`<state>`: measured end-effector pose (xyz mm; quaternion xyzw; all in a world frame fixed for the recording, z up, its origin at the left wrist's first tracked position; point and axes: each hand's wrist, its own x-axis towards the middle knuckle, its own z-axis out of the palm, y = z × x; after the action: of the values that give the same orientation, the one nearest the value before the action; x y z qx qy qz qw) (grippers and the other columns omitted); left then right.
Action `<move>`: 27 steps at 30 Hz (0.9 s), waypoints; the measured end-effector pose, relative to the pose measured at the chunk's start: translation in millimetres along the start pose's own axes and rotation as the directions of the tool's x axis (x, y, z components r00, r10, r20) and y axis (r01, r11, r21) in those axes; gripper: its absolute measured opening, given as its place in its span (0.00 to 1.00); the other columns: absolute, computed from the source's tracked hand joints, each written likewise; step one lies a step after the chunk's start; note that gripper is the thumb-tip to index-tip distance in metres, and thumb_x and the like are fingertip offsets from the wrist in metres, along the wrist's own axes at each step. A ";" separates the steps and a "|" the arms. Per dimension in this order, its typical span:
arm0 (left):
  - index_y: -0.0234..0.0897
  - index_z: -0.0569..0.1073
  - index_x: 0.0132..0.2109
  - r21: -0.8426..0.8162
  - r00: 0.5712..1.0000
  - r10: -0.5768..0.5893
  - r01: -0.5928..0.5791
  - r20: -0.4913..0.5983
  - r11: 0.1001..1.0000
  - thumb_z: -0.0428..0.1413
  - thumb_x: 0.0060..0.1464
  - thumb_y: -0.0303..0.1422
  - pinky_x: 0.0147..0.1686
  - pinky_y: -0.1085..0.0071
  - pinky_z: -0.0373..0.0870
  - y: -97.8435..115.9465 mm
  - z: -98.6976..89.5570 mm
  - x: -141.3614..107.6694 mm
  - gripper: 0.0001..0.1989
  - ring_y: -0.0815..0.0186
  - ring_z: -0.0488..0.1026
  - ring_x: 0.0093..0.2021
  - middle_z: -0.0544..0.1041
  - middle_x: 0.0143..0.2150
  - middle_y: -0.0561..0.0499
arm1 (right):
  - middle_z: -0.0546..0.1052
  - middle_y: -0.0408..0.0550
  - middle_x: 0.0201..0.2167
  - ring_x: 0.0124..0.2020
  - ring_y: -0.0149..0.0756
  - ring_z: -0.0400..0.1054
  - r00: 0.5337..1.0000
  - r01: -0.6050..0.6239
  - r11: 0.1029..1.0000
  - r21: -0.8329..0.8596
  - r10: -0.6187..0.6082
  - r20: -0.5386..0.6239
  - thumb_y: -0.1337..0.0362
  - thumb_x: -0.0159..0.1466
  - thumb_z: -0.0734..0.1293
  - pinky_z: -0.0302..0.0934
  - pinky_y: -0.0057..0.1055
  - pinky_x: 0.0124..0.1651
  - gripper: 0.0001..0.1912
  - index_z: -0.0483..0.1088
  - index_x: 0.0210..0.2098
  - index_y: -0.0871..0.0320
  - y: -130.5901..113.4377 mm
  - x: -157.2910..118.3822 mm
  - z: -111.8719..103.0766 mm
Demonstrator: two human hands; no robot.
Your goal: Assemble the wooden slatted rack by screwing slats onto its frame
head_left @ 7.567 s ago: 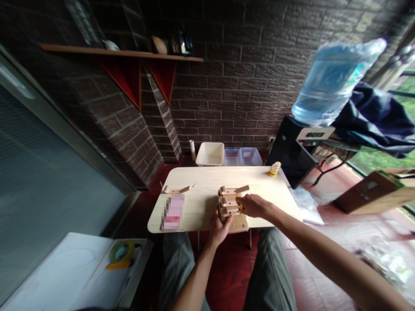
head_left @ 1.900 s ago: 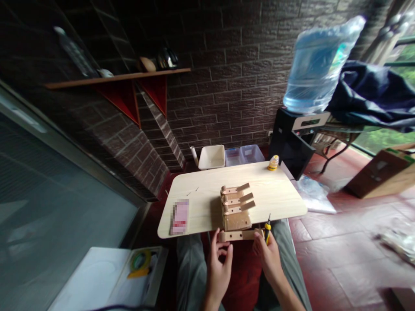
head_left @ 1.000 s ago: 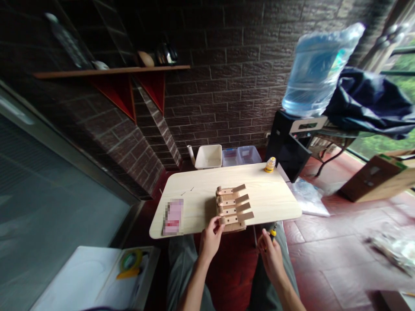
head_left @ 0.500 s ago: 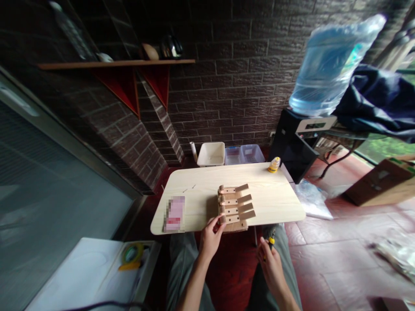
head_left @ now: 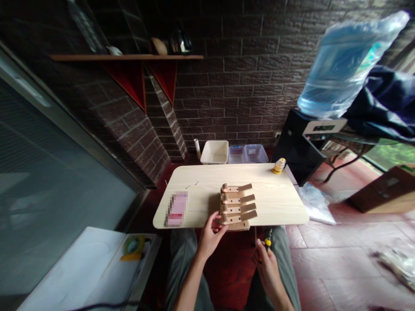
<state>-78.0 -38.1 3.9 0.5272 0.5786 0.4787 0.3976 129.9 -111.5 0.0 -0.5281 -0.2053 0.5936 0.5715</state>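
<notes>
A wooden block [head_left: 237,226] sits at the table's near edge, with several copper-coloured bent strips [head_left: 234,210] fixed across its top; dark dots show along each strip. My left hand [head_left: 211,233] grips the block's near-left corner, thumb by the end of the nearest strip. Over my right thigh, to the right of the block and below the table edge, my right hand [head_left: 268,264] is closed around a screwdriver [head_left: 267,242] with a yellow and black handle. Its dark end points up and away from me; the fingers hide the rest.
On the pale wooden table [head_left: 275,203] lie a pink packet [head_left: 177,209], two thin screw-like pieces [head_left: 192,185] and a yellow-based clear container [head_left: 279,166]. Plastic bins [head_left: 214,152] stand behind it. A water dispenser [head_left: 295,147] is back right; a white case with tape [head_left: 133,246] sits lower left.
The view has shifted slightly, with the background moving right. My left hand stays at the block's corner, its fingers slightly shifted. My right hand still holds the screwdriver.
</notes>
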 end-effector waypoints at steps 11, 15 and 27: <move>0.33 0.73 0.51 -0.083 0.895 0.000 -0.041 -0.447 0.996 0.55 0.58 0.45 0.40 0.68 0.76 35.9 -42.7 95.8 0.22 0.64 0.78 0.40 0.80 0.47 0.41 | 0.57 0.37 0.19 0.21 0.29 0.49 0.997 -0.005 1.000 0.017 0.004 0.072 0.41 0.57 0.71 0.49 0.30 0.25 0.28 0.57 0.21 0.54 -18.7 -5.5 16.6; 0.34 0.74 0.50 0.323 0.942 0.102 0.007 -0.321 0.946 0.50 0.62 0.38 0.45 0.72 0.73 55.8 -31.8 173.8 0.15 0.67 0.77 0.43 0.80 0.47 0.44 | 0.60 0.37 0.19 0.21 0.29 0.52 0.998 0.009 0.998 0.055 -0.012 0.065 0.40 0.59 0.69 0.51 0.30 0.25 0.26 0.60 0.23 0.54 -21.3 -1.8 26.9; 0.43 0.77 0.49 0.886 0.954 -0.241 0.261 -0.177 0.382 0.59 0.52 0.34 0.45 0.66 0.71 8.0 -134.9 252.7 0.16 0.55 0.76 0.51 0.80 0.51 0.45 | 0.60 0.35 0.20 0.21 0.28 0.52 0.994 0.099 0.995 -0.032 -0.100 -0.043 0.44 0.56 0.73 0.50 0.27 0.23 0.23 0.70 0.38 0.56 -25.4 39.4 -1.8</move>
<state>-238.7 194.0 53.4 0.5592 0.8203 0.0335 0.1152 151.4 -70.2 5.4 -0.5388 -0.2274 0.5495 0.5967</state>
